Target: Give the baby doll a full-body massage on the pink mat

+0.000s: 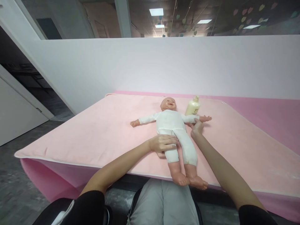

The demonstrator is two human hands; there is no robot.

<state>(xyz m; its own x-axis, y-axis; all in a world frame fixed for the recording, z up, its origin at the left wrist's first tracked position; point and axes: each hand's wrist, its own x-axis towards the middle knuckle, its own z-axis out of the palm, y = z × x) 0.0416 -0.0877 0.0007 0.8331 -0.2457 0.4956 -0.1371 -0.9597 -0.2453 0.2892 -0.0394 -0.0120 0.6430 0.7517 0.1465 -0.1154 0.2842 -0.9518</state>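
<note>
A baby doll [171,120] with a white cloth body lies on its back, its head toward the wall and its bare feet at the table's front edge. My left hand [163,143] is wrapped round the doll's thigh on the left of the picture, the fingers lying over the top. At the doll's outstretched arm on the right, my right hand [197,127] grips the forearm from below, near the wrist; part of its fingers is hidden under the sleeve. Just behind that arm stands a pale yellow pump bottle [193,106], touched by neither hand.
Under the doll spreads a light pink padded mat [93,131] over a darker pink cloth [264,120] on the table. A white wall [164,65] with a window above it rises behind. To the left are a doorway and a white door [18,109].
</note>
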